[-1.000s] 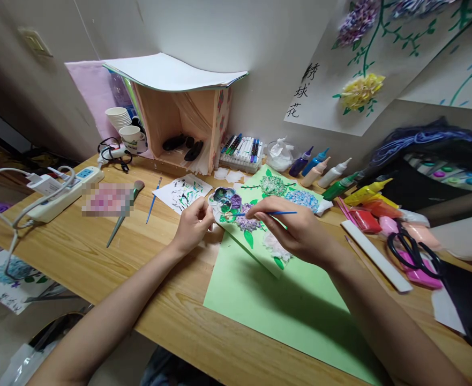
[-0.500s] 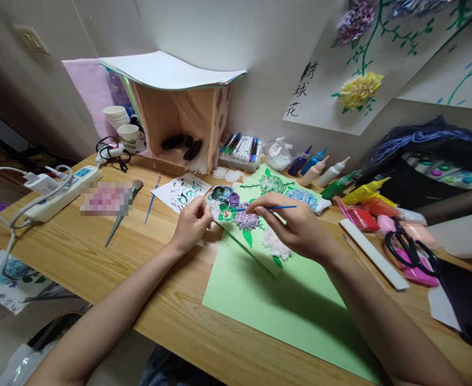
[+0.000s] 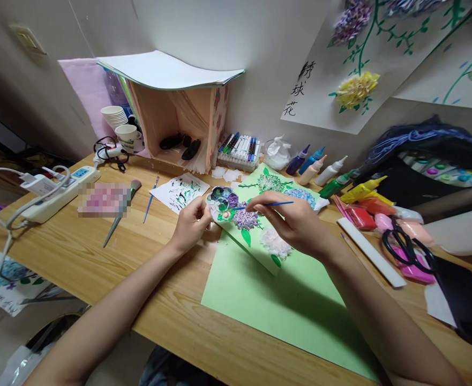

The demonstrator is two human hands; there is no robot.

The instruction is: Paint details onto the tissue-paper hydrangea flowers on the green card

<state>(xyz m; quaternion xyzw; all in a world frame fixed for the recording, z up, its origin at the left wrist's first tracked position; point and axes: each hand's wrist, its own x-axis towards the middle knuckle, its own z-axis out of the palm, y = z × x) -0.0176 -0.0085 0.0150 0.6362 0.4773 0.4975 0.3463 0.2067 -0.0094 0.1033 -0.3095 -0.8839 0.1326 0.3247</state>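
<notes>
My left hand (image 3: 192,224) is closed on the near-left rim of a small round paint palette (image 3: 215,215), whose wells hold purple, dark and green paint. Between the fingertips of my right hand (image 3: 290,217) is a thin blue paintbrush (image 3: 279,203), its tip reaching over the palette's right side. Below both hands lies a green sheet (image 3: 260,305). On top of it rests a smaller light-green card with raised flowers: a purple flower (image 3: 245,219), a pale pink flower (image 3: 276,242), a green one (image 3: 271,183) and a blue one (image 3: 301,197), partly behind my right hand.
A paint-streaked white paper (image 3: 180,192), a second blue brush (image 3: 150,201) and a large brush (image 3: 120,217) lie left. Paint bottles (image 3: 332,170) stand behind right. Black scissors (image 3: 407,249), a white bar (image 3: 371,252) and a black phone (image 3: 464,295) lie right. A power strip (image 3: 61,195) sits far left.
The paintbrush tip has shifted slightly up over the palette, and the brush lies at a little more slant. The left hand still holds the palette; the whole view has drifted slightly.
</notes>
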